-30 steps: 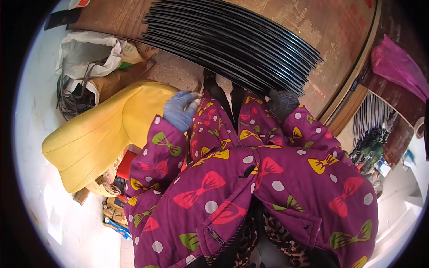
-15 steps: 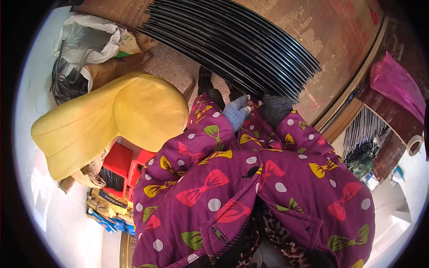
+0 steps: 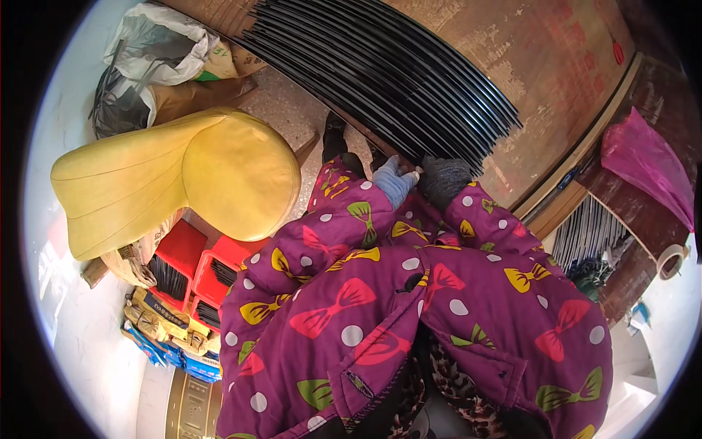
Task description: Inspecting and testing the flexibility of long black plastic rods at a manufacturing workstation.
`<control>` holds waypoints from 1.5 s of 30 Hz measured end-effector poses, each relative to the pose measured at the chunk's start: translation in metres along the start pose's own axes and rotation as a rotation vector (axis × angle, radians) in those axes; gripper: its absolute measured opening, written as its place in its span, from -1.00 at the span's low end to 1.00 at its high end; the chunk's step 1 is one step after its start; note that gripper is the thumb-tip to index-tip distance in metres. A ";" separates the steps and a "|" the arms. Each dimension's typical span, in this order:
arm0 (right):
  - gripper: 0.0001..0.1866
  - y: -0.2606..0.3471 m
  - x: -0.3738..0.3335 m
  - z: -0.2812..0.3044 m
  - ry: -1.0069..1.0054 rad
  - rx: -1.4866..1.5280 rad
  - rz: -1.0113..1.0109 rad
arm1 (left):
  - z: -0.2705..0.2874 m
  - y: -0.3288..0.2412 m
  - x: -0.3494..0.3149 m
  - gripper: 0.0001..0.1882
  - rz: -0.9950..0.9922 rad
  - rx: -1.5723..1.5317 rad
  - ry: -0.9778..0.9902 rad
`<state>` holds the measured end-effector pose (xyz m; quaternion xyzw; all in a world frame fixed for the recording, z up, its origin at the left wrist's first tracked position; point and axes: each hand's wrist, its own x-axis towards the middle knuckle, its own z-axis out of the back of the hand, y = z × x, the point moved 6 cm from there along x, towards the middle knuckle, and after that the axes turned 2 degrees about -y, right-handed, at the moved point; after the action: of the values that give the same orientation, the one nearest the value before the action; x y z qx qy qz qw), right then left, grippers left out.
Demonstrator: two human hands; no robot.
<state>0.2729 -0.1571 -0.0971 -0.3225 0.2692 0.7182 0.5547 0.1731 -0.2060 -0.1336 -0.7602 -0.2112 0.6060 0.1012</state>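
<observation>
Left hand (image 3: 395,181), in a pale blue glove, was over the lap just beside the right hand (image 3: 446,183), in a dark grey glove. One second before, the two had been well apart, the left out by the yellow chair (image 3: 238,175); by half a second before it had crossed toward the right, and the gap had since narrowed further. Right hand stayed at the near edge of the black strips (image 3: 387,80) throughout, with only a slight shift in view.

Left hand: fingers partly bent, tips toward the right glove; grip could not be told. Right hand: back of glove faced up, fingers hidden; could not tell whether it was clamped on a strip or merely touched the bundle.

Strips lay side by side in a broad, roughly parallel sheet on the brown worktop (image 3: 541,88), near edge just beyond both hands; no clear change in their layout.

Surroundings: the view had tilted somewhat. The chair's round seat, partly covered by the left arm at first, showed fully; more of the red containers (image 3: 183,252) below it was exposed, with dark strips inside. Pink plastic sheet (image 3: 647,168) lay to the right, above a tape roll (image 3: 670,261).
</observation>
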 end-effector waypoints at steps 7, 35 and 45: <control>-0.74 -0.027 -0.006 0.074 -0.476 0.175 0.039 | 0.001 0.012 0.022 -0.15 0.072 -0.336 -0.091; -0.61 -0.044 0.059 0.087 -0.611 0.104 0.337 | 0.013 -0.024 0.022 -0.41 -0.180 0.137 -0.392; -0.52 -0.021 0.042 0.072 -0.493 0.232 0.294 | 0.013 -0.027 0.009 -0.35 -0.109 0.062 -0.336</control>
<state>0.2738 -0.0717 -0.0832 -0.0308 0.2507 0.8117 0.5266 0.1570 -0.1789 -0.1339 -0.6323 -0.2473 0.7242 0.1208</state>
